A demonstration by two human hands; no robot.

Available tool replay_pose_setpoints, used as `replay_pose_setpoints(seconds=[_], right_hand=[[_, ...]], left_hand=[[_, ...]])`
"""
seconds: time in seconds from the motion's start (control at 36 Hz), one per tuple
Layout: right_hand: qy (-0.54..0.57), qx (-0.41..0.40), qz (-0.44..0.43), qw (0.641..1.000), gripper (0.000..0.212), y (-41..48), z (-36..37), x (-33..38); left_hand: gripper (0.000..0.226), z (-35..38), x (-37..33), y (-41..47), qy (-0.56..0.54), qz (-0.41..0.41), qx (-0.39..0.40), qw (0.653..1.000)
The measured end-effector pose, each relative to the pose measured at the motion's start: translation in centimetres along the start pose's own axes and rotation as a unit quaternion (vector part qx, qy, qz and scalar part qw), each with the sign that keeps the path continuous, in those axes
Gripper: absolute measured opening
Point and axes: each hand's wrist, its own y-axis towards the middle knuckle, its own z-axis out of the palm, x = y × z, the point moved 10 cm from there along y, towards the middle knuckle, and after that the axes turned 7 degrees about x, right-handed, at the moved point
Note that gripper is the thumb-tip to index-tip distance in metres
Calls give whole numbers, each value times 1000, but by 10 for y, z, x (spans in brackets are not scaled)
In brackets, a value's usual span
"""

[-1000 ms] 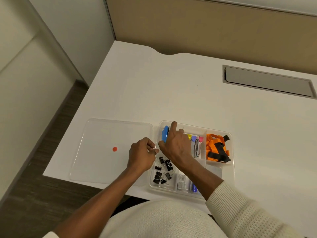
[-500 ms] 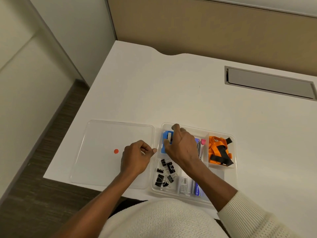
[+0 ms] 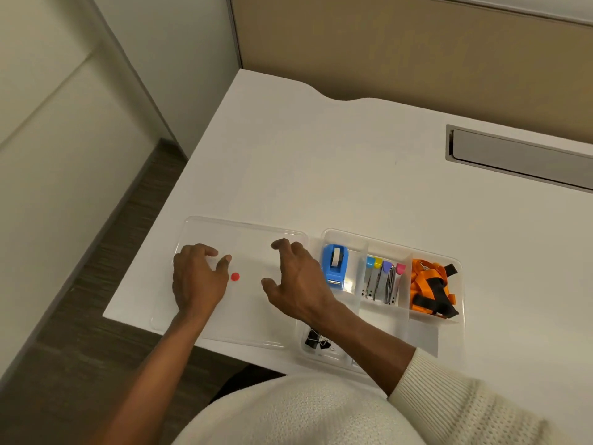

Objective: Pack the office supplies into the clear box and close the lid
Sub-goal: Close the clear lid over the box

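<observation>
- I saw both hands over the clear lid [image 3: 247,239]: left hand [image 3: 197,281] and right hand [image 3: 298,284], fingers spread, holding nothing.
- The clear box [image 3: 449,335] sat just beside it, holding a blue tape dispenser [image 3: 335,266], black binder clips [image 3: 316,340] and orange straps [image 3: 430,290].

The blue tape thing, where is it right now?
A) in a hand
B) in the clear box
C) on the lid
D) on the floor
B: the blue tape dispenser lies in the far-left compartment of the clear box, with neither hand touching it.
</observation>
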Motion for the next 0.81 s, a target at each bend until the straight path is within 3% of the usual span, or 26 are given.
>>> replay_pose_setpoints(seconds=[0.11,0.22,0.33,0.44,0.64,0.81], right_hand=[[-67,43,43,996,75,13,19,0],[-156,111,94,977,99,22,40,-8],[-138,154,154,966,110,29,57,-20],[-41,181,188,964,112,31,78,-17],[147,61,208,965,104,30,65,-12],[266,-10,228,937,105,27,42,-24]], left_hand=[[59,-9,22,9,82,-38,-3,996],[92,-8,46,10,120,-114,23,986],[102,-2,61,10,126,-155,65,978],[101,0,62,10,101,-154,75,980],[107,-13,65,17,118,-145,70,980],[108,-27,87,39,50,-187,75,978]])
